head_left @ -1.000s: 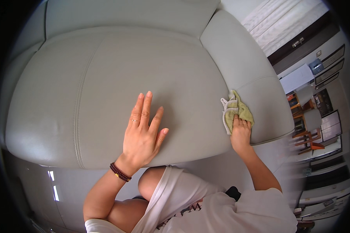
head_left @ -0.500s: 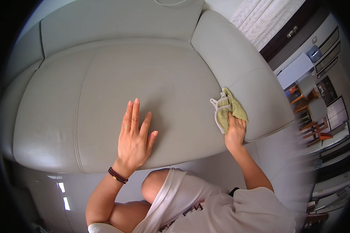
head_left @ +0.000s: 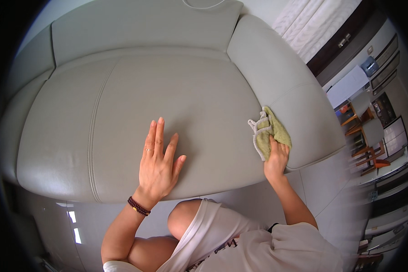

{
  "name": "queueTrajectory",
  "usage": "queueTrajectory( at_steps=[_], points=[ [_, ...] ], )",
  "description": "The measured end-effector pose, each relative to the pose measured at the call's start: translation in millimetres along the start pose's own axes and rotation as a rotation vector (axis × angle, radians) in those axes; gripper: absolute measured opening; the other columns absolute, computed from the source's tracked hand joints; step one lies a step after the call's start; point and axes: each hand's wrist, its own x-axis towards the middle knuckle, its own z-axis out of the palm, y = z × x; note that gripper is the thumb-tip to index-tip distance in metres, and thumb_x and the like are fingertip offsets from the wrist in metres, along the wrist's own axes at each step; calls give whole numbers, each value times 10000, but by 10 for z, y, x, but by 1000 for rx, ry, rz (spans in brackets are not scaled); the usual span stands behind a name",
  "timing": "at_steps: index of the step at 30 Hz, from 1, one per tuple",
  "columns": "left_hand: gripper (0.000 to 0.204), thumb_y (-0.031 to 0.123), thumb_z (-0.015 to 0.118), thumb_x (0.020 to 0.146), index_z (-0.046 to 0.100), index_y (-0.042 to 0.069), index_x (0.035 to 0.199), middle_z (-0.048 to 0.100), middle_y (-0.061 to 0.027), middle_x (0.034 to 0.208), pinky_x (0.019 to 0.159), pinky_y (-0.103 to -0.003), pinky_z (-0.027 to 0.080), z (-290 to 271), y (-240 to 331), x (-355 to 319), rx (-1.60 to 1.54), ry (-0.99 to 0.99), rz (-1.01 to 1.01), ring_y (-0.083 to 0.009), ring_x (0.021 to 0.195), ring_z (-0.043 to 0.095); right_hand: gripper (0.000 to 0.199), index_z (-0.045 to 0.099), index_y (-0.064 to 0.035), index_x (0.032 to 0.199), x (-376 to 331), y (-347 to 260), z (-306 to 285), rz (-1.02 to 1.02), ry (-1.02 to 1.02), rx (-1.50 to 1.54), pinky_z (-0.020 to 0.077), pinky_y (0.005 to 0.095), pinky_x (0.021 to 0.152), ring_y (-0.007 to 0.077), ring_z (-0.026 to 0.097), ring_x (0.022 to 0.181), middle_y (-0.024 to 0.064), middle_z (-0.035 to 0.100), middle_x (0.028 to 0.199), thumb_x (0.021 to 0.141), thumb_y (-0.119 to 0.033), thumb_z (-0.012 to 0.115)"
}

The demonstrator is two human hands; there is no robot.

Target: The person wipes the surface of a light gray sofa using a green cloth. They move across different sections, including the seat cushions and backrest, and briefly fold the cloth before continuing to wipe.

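My right hand (head_left: pixel 276 162) grips a green cleaning cloth (head_left: pixel 282 131) with a pale border. The cloth lies bunched at the front right of the sofa seat (head_left: pixel 204 99), against the crease beside the armrest (head_left: pixel 288 97). Part of it is hidden under my fingers. My left hand (head_left: pixel 157 170) is open over the front of the seat, palm down with fingers stretched and thumb apart, holding nothing. Its shadow falls beside it on the grey, leather-like surface; whether the palm touches the seat I cannot tell.
The sofa backrest (head_left: pixel 145 25) rises at the far side, with a white cable (head_left: pixel 204 7) along its top. Beyond the armrest hang white curtains (head_left: pixel 315 25). Wooden chairs (head_left: pixel 360 136) and a white table (head_left: pixel 347 86) stand off to the right. Pale floor tiles (head_left: pixel 319 181) border the sofa.
The whole view has shifted slightly. Both hands and the cloth keep about the same places on the sofa.
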Motion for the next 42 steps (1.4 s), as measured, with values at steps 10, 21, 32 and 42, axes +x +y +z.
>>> queueTrajectory(
  at_steps=[10, 21, 32, 42],
  points=[
    [396, 228, 538, 906, 539, -18, 1216, 180, -228, 1498, 1051, -472, 307, 7, 3, 1, -2, -14, -15, -403, 1379, 197, 598, 517, 37, 1209, -21, 19, 36, 17, 3, 30, 310, 456, 1011, 363, 526, 1065, 204, 601, 1026, 629, 79, 653],
    [406, 248, 538, 908, 542, -19, 1214, 181, -232, 1497, 1052, -467, 312, 22, 18, 20, 4, -15, -5, -403, 1378, 197, 471, 554, 41, 1160, 32, -1, -79, 2, -58, -4, 365, 432, 948, 363, 558, 973, 198, 619, 963, 692, 78, 588],
    [409, 272, 514, 922, 542, -21, 1207, 186, -238, 1494, 1060, -457, 302, 22, -4, 11, 7, -29, -23, -404, 1375, 207, 451, 498, -67, 1271, 865, -343, -663, 868, -314, 1999, 417, 373, 928, 221, 533, 1124, 58, 555, 1255, 941, -375, 499],
    [422, 298, 502, 928, 546, -20, 1202, 188, -236, 1495, 1056, -456, 306, 13, -20, -23, 4, -50, -42, -401, 1372, 221, 495, 388, -62, 1353, 801, -468, -519, 617, -487, 2325, 440, 498, 958, 301, 431, 1247, 96, 461, 1345, 976, -383, 380]
  ],
)
